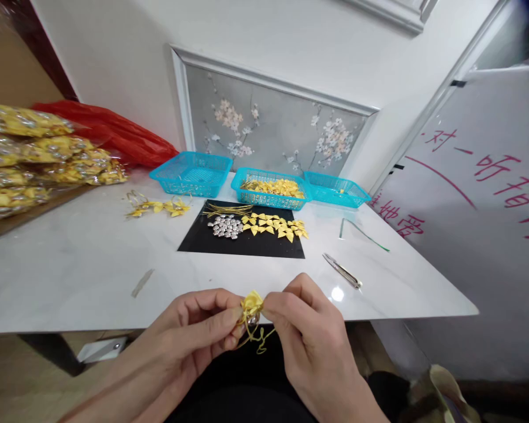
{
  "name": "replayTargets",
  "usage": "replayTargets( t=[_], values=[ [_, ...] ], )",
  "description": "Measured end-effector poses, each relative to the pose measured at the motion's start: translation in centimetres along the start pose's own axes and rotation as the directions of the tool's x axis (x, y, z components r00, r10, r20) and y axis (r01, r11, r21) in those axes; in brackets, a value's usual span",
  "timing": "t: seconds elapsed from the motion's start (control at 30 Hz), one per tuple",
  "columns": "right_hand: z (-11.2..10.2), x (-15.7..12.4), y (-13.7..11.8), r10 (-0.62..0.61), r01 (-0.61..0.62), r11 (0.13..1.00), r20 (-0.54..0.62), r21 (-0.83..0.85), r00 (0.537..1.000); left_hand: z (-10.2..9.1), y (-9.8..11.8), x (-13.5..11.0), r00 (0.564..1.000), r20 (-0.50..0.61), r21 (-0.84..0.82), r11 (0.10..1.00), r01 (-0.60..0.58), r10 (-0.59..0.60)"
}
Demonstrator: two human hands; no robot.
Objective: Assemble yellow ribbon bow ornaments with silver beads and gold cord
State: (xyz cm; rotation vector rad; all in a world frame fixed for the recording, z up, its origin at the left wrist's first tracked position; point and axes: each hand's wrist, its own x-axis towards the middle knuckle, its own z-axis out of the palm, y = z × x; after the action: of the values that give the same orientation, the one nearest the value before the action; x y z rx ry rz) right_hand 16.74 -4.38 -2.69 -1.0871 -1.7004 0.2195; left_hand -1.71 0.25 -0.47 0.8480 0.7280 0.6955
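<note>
The flower (252, 301) is in both hands at the near edge of the table (79, 264), at six o'clock, perhaps so that its loose cord (261, 343) can hang free. The left hand (196, 325), at the flower's nine o'clock, grips it between thumb and fingertips, seemingly to steady it; the right hand (315, 329), at three, has thumb and forefinger pinched at its edge, whether on petal or cord I cannot tell. At twelve, the black mat (203, 242) bears beads (226, 227), petals (267, 223) and strands (229, 208) in separate groups, likely for easy picking. The snips (342, 271) lie near two, on the right hand's side. The forearms come in from seven and five, the right hand's knuckles raised and its fingers curled.
</note>
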Motion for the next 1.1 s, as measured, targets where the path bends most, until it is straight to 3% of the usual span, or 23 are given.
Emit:
replayTargets(
  t=[0.77,1.1],
  values=[
    [0.8,-0.08,0.19,-0.027,0.029,0.995,-0.018,0.092,0.999,-0.41,-0.36,0.22,0.999,0.022,0.032,0.999,-0.039,0.038],
    [0.6,-0.22,-0.22,-0.025,0.025,0.999,0.001,0.031,1.0,-0.4,-0.45,-0.02,1.0,0.029,-0.004,1.0,0.0,0.0]
  ],
)
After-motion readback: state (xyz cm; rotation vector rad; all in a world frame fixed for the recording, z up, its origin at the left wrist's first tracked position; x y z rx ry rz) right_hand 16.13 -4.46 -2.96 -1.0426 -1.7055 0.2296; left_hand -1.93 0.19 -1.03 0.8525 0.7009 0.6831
